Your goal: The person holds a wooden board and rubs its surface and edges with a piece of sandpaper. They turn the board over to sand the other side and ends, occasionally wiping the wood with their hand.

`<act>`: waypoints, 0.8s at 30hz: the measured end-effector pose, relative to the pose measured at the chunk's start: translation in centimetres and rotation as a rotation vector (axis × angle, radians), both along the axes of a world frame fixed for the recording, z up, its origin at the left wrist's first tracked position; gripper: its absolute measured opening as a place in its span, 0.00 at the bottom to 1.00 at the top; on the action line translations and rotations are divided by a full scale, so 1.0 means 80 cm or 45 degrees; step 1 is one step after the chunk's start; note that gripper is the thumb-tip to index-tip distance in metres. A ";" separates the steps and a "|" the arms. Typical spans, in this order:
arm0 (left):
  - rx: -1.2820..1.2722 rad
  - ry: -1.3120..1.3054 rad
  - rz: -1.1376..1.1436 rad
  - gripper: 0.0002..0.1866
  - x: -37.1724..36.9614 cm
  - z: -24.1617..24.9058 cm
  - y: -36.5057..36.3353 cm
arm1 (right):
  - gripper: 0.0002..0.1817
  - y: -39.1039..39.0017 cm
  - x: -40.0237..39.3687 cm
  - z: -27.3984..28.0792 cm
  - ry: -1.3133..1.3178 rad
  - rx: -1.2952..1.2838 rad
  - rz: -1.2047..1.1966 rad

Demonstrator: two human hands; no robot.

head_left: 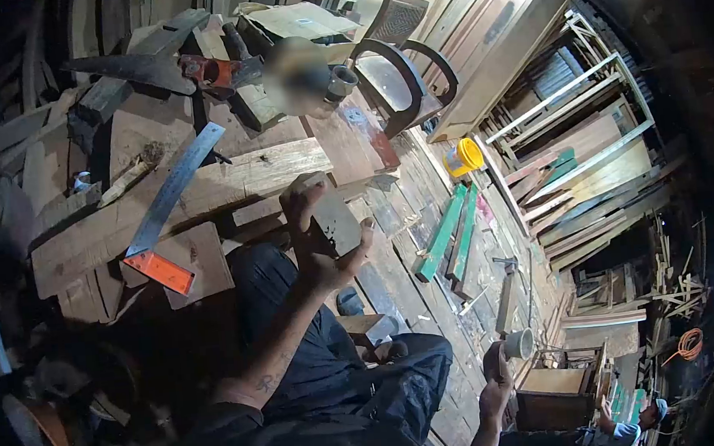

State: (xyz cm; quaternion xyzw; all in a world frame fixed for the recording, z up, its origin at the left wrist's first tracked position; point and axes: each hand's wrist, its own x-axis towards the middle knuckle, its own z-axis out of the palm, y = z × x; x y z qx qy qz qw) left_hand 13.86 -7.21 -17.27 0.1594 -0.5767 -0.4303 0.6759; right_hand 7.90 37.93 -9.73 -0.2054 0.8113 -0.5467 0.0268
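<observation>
My left hand [325, 246] is raised over my lap, its thumb and fingers around a grey-brown wooden block [336, 220] with dark spots on its face. To the left of it, a try square [172, 191] with a metal blade and an orange handle lies across a long wooden beam [236, 178] and smaller wood pieces. My right hand [495, 384] is low on the right, fingers stretched upward and seen edge-on. A grey cup-shaped container [518, 344] appears right beside its fingertips.
A handsaw [131, 70] and a red-orange tool [211, 72] lie among timber at the upper left. A chair [403, 68] stands behind the bench. On the plank floor are a yellow bucket [463, 157], green-painted wood pieces [450, 232] and a hammer [506, 278]. Another person [617, 433] is at lower right.
</observation>
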 end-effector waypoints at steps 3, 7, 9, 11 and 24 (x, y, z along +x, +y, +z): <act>-0.080 0.073 0.052 0.43 0.005 0.025 -0.003 | 0.33 0.041 -0.021 -0.001 0.055 0.285 -0.099; -0.152 0.099 0.109 0.42 0.008 0.040 -0.016 | 0.25 0.042 -0.028 0.007 0.017 0.001 -0.201; -0.163 0.020 0.114 0.46 0.014 0.048 -0.023 | 0.24 0.039 -0.032 0.015 0.050 -0.036 -0.162; -0.146 0.107 0.097 0.48 0.007 0.042 -0.028 | 0.26 0.034 -0.027 0.025 0.058 0.129 -0.200; -0.112 0.130 0.094 0.45 -0.001 0.037 -0.022 | 0.25 0.015 -0.020 0.063 0.000 0.114 -0.240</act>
